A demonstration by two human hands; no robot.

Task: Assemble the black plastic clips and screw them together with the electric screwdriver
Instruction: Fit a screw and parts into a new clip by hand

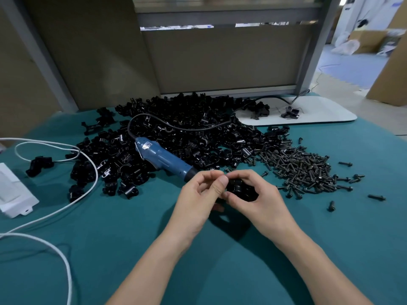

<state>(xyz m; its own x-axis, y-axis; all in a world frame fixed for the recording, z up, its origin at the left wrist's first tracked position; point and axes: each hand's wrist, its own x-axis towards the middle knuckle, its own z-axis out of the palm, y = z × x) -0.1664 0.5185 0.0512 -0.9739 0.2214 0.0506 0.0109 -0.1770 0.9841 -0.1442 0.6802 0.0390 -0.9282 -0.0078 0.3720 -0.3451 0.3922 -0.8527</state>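
Both hands meet above teal cloth (132, 238) w/ one black plastic clip (240, 190) btwn them: glossy, rounded, chunky, mostly hidden by fingers. R hand (262, 195) curls round it; L hand (197, 195) pinches its near edge w/ thumb. Blue electric screwdriver (164, 160) lies just beyond L hand, black tip toward it, resting on the clip pile (187, 128). Dark screws (304, 170) are heaped beyond R hand.

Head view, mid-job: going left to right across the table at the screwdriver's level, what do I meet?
White box → lone clip → electric screwdriver → left hand → black clip gripped by both hands → right hand → screw pile → stray screw. The big clip heap overlaps the screwdriver, so it is left out.
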